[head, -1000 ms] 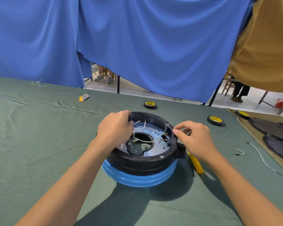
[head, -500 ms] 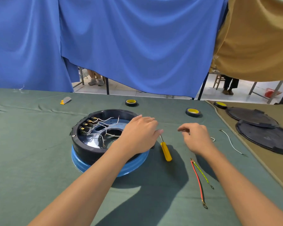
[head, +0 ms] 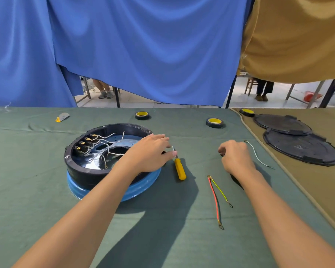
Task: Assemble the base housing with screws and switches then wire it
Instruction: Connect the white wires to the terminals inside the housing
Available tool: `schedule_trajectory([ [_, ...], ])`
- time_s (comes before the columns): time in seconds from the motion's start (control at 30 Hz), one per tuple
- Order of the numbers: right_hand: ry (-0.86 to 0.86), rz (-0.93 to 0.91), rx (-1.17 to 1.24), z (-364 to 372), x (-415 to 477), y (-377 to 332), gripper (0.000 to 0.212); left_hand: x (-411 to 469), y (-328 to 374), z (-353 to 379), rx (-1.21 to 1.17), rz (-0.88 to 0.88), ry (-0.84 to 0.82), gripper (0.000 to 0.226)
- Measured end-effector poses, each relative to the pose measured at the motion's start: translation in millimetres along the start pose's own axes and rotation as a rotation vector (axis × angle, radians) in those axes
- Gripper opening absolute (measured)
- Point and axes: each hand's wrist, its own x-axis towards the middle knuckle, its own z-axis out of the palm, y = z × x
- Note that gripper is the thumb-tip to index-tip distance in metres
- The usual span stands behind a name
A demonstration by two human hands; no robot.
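Our right hand [head: 236,157] has left the base housing [head: 79,171], at 9 o'clock, for the white wire [head: 256,154] at 3 o'clock; we cannot tell if it holds anything. Our left hand [head: 149,153] lies flat on the rim. Wiring comes next, maybe.

You are standing at a bench in a small assembly workshop. The base housing [head: 79,172] sits on a table draped in green cloth [head: 33,190]. Just right of the housing lies a yellow-handled screwdriver [head: 179,169], and farther right are loose wire leads [head: 214,196]. Beyond the housing stand rolls of black tape [head: 142,115], and far to its right two black round covers [head: 302,149] rest on tan cloth. Behind the housing, a blue sheet [head: 143,55] and a tan sheet [head: 298,35] hang as partitions. Under their hems you see other people's legs [head: 103,88] and a wooden chair [head: 250,84].
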Motion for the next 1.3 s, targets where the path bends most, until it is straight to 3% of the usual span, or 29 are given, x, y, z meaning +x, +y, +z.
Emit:
schedule_trajectory([
  [0.17,0.047,-0.18,0.282,0.3,-13.2,-25.8,0.03,-2.3,1.3,-3.4,-0.039,-0.002,0.046,0.045],
  [0.27,0.088,-0.276,0.546,-6.7,-27.4,-58.7,0.026,-5.6,1.9,-6.2,-0.062,0.008,0.194,0.04],
  [0.37,0.064,-0.322,0.735,-17.7,-37.1,-86.2,0.026,-12.7,4.9,-12.0,-0.248,0.04,0.356,0.03],
  [0.53,-0.102,-0.267,1.136,-29.4,-48.1,-113.2,0.026,-23.3,1.7,-19.6,-0.599,0.04,0.482,0.018],
  [0.73,-0.2,-0.095,1.475,-32.5,-48.8,-130.2,0.024,-25.3,-6.9,-22.0,-0.833,0.0,0.556,0.013],
  [0.9,-0.352,-0.076,1.564,-39.8,-48.5,-134.3,0.03,-25.4,-8.2,-22.3,-0.783,-0.001,0.682,0.012],
  [1.1,-0.412,-0.102,1.601,-42.0,-48.5,-144.3,0.034,-36.0,-15.1,-34.3,-0.792,0.042,0.697,0.015],
  [1.2,-0.441,-0.202,1.535,-39.2,-48.3,-155.1,0.027,-44.2,-23.3,-41.3,-0.771,0.036,0.729,0.016],
  [1.3,-0.46,-0.341,1.32,-33.9,-49.2,-169.1,0.014,-52.7,-34.9,-48.3,-0.713,0.037,0.762,0.017],
])
